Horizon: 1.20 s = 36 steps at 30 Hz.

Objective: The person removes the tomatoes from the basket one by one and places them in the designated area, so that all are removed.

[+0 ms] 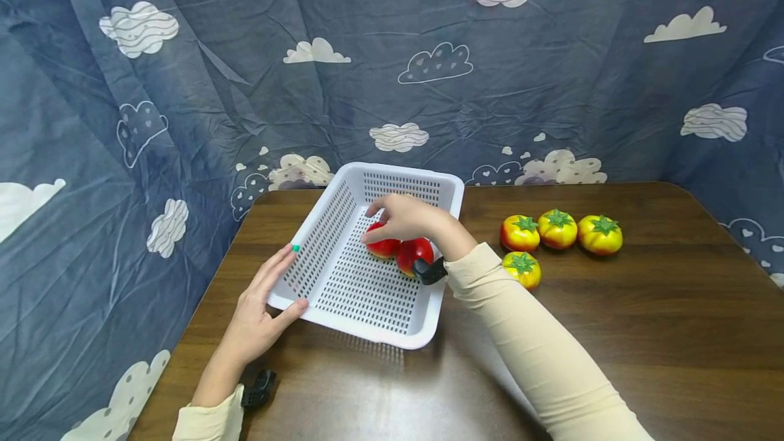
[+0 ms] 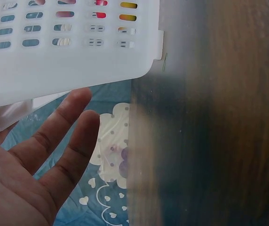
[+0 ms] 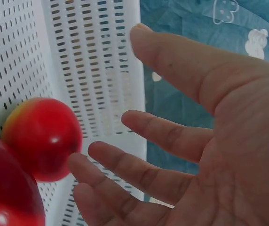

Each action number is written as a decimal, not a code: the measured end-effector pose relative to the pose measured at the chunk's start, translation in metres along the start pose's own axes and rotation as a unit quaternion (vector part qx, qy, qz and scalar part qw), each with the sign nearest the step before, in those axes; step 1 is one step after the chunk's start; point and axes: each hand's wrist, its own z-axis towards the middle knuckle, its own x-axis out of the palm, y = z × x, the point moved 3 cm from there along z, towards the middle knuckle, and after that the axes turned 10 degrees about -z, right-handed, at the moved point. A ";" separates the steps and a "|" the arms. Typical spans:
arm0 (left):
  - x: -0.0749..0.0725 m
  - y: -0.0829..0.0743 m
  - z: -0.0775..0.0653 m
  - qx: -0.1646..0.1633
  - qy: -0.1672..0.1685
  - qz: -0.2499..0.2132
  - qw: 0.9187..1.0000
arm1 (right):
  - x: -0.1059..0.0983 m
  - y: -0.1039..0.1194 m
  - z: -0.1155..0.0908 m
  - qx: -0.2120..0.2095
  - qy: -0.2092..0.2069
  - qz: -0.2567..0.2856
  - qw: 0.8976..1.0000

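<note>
A white perforated plastic basket (image 1: 367, 334) stands on the table, turned at an angle. Two round red fruits lie in it: one red fruit (image 1: 386, 249) partly behind the thumb, another red fruit (image 1: 414, 256) close beside it, under my wrist. Above them hovers my right hand (image 1: 407, 216), its fingers spread and holding nothing in the right wrist view. My left hand (image 1: 257, 312) rests at the basket's near left corner, thumb on the front rim and fingers along the left side. In the left wrist view two of its fingers (image 2: 73, 155) stretch out straight below the basket edge.
Right of the basket are several yellow-and-red tomato-like fruits with green leafy tops, among them a front one (image 1: 523, 269) near my sleeve and a rightmost one (image 1: 600, 234). A dark blue cloud-print curtain (image 1: 367, 107) hangs behind the wooden table (image 1: 661, 305).
</note>
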 end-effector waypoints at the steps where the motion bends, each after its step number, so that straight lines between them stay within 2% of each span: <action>1: 0.000 0.000 0.000 -0.001 0.000 -0.001 1.000 | 0.002 0.001 0.002 0.002 0.009 -0.003 1.000; 3: 0.000 0.000 0.000 -0.003 0.001 -0.001 1.000 | 0.006 0.001 0.005 0.007 0.025 -0.009 1.000; 8: -0.001 0.001 0.000 -0.003 0.001 0.002 1.000 | 0.013 0.000 0.011 0.020 0.032 -0.025 0.999; 18: -0.001 0.001 0.000 -0.001 0.001 0.000 1.000 | 0.020 -0.002 0.018 0.060 0.021 -0.031 0.997; 26: 0.000 0.000 0.001 0.000 0.002 0.000 1.000 | 0.025 -0.003 0.024 0.072 -0.005 -0.064 0.995; 31: -0.001 -0.001 0.002 0.002 0.001 0.001 1.000 | 0.026 -0.004 0.027 0.087 -0.024 -0.049 0.995; 36: -0.001 0.000 0.001 0.003 0.000 0.001 1.000 | 0.029 -0.001 0.032 0.086 -0.019 -0.040 0.995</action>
